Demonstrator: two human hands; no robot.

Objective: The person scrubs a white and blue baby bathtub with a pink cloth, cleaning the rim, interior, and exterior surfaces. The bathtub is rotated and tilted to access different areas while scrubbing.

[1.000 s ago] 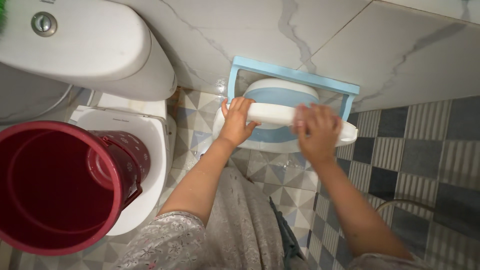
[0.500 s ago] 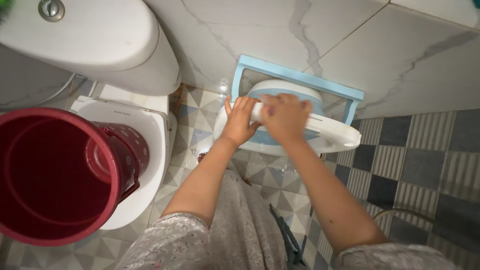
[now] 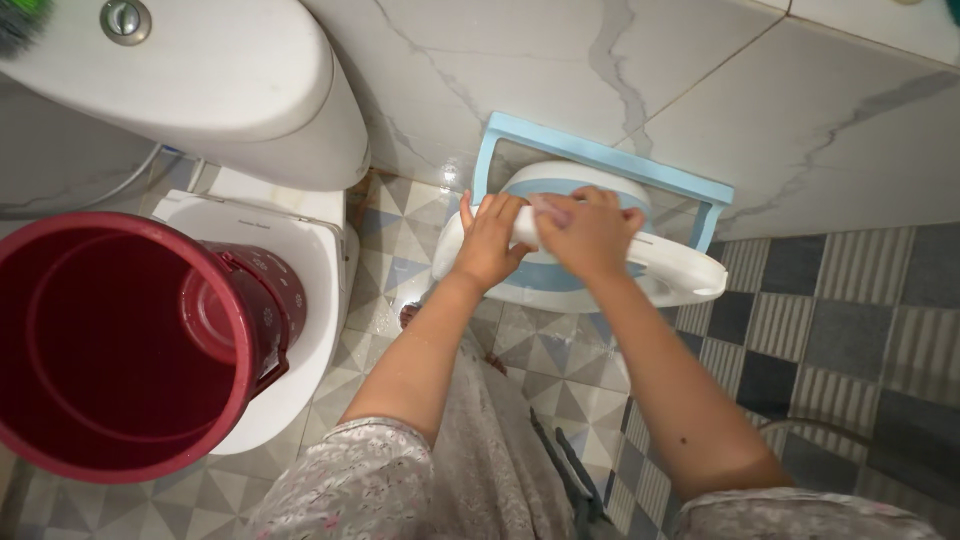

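Note:
A white and light blue plastic child's seat (image 3: 680,270) stands tilted on the floor against the marble wall, inside a light blue frame (image 3: 610,155). My left hand (image 3: 488,245) grips the left part of its white rim, fingers over the top. Just to the right, my right hand (image 3: 592,232) lies curled over the same rim, touching the left hand's fingers. A small pale pink bit shows under its fingertips; what it is I cannot tell.
A white toilet (image 3: 318,262) with its cistern (image 3: 200,80) is on the left. A large maroon bucket (image 3: 110,440) sits on the bowl with a maroon mug (image 3: 255,300) beside it. Patterned floor tiles (image 3: 560,360) lie below, darker tiles (image 3: 850,300) to the right.
My right hand has slid left along the white rim, from its right part to beside my left hand. The left hand kept its grip. The view shifted slightly.

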